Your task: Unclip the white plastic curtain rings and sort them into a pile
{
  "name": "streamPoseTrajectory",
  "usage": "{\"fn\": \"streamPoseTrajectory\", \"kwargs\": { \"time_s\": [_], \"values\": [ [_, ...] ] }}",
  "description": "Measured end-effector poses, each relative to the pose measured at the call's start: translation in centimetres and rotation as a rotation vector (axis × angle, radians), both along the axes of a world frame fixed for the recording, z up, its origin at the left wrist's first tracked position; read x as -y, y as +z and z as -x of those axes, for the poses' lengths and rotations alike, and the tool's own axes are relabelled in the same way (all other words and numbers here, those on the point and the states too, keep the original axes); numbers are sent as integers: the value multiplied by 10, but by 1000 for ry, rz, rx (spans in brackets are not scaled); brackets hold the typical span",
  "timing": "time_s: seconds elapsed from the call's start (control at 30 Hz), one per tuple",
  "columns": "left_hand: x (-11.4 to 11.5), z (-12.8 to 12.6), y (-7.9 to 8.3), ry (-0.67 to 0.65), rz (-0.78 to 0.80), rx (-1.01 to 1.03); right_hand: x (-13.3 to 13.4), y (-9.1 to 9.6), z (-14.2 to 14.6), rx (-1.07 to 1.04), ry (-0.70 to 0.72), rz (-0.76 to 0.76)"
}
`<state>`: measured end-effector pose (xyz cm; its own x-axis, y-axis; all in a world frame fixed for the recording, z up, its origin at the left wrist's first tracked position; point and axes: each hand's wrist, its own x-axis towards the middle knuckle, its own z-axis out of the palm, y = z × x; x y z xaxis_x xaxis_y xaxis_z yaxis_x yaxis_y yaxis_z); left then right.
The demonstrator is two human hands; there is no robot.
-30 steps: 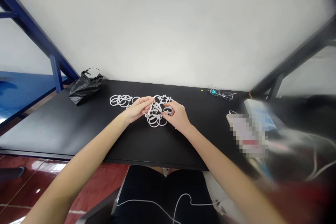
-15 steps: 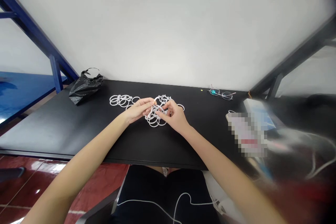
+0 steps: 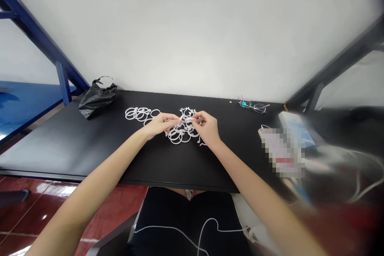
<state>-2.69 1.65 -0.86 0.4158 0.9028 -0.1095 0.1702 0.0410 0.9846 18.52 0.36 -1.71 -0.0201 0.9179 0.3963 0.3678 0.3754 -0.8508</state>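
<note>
My left hand (image 3: 160,124) is closed in a pinch on one end of a white plastic ring (image 3: 188,119), which looks like a curtain ring. On its other side, my right hand (image 3: 207,127) pinches the same ring between thumb and fingers. Beneath and around both hands lies a loose pile of similar white rings (image 3: 176,139), some with small knobbed ends. More white rings (image 3: 131,113) lie in a cluster left of my left hand. My fingers partly cover the held ring, so its full shape is hidden.
A black plastic bag (image 3: 99,98) rests at the table's back left. Eyeglasses (image 3: 252,105) lie at the back right. At the right edge are a white box (image 3: 292,122), a pixelated item (image 3: 282,154) and a blurred clear bag. A white cable (image 3: 168,229) crosses my lap.
My right hand has shifted slightly right and turned, uncovering more rings below. The ring between my hands now lies more level. My left hand has barely moved.
</note>
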Motion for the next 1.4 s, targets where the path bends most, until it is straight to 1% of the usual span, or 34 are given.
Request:
{"fn": "streamPoseTrajectory", "kwargs": {
  "time_s": [0.1, 0.17, 0.23, 0.3, 0.4, 0.47, 0.57, 0.6, 0.67, 0.73, 0.83, 0.9, 0.97, 1.07, 1.13, 1.2, 1.23, 1.3, 1.4],
  "values": [
    [2, -3, -1, -42, -6, -92, 2, 0, 0, 109, 7, 10],
    [2, -4, 0, -7, -1, -85, 3, 0, 0, 127, -6, -1],
    [0, -2, 0, 70, 4, -20, 3, 1, -1, 118, -31, -24],
    [-2, -1, 1, 129, 15, 93, 3, 2, -1, 109, -56, -55],
    [-3, 0, 2, 167, 57, 274, 5, 4, 1, 93, -61, -134],
    [-2, -3, 3, 196, 105, 345, 10, 5, 4, 62, 13, -184],
    [1, -10, 3, 248, 148, 357, 18, 5, 10, 52, 215, -206],
    [2, -13, 3, 264, 151, 355, 20, 4, 12, 73, 256, -208],
    [3, -17, 1, 281, 153, 364, 21, 0, 14, 132, 280, -215],
    [3, -19, -1, 284, 161, 387, 20, -4, 15, 181, 270, -240],
    [3, -18, -2, 270, 149, 403, 16, -8, 15, 188, 268, -294],
    [5, -18, -2, 244, 64, 381, 14, -9, 14, 150, 245, -318],
    [8, -20, -3, 196, -104, 290, 13, -8, 13, 96, 202, -324],
    [16, -23, -4, 138, -454, 31, 17, -5, 14, -8, 190, -281],
    [21, -26, -5, 150, -692, -104, 21, -2, 17, -98, 223, -224],
    [24, -27, -7, 192, -880, -160, 28, 3, 21, -190, 255, -168],
    [25, -27, -7, 212, -946, -169, 31, 5, 24, -224, 272, -143],
    [27, -26, -8, 237, -1024, -172, 36, 9, 28, -260, 294, -117],
    [28, -26, -8, 223, -1048, -152, 40, 13, 31, -281, 294, -118]
  ]
}}
